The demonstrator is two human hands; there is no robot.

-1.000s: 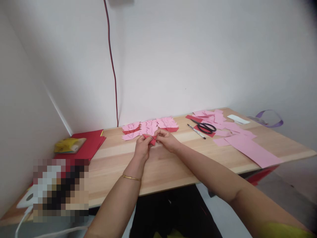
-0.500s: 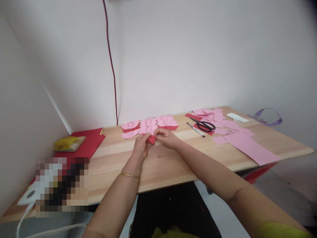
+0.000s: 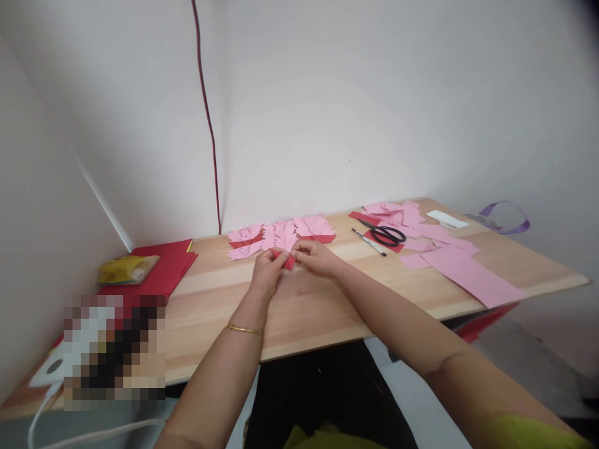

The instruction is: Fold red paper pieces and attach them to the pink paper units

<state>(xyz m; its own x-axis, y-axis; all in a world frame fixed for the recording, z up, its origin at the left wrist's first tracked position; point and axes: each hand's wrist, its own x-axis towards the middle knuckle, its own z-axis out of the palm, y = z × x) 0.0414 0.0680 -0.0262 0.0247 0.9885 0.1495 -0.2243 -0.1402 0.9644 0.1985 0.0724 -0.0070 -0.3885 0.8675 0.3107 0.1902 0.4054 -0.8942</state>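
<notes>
Between my hands, just above the middle of the wooden table [image 3: 299,318], is a small piece of red paper [image 3: 289,262] that looks folded. My left hand [image 3: 266,272] pinches its left side, a bracelet on the wrist below. The fingers of my right hand [image 3: 314,257] are closed on its upper right edge. Right behind the hands lie cut pink paper pieces [image 3: 279,234] with jagged ends, set in rows, with red paper pieces [image 3: 317,238] among them. Fingers hide part of the held paper.
Black-handled scissors [image 3: 387,234] and a pen [image 3: 369,242] lie to the right, beside pink paper scraps [image 3: 412,218] and a larger pink sheet [image 3: 472,277]. Red sheets [image 3: 173,268] with a yellow packet [image 3: 127,269] are at left. A dark red cable [image 3: 206,106] hangs down the wall.
The red paper has turned slightly between my fingers and shows more of its face. Both hands stay in nearly the same place; the whole view has shifted a little.
</notes>
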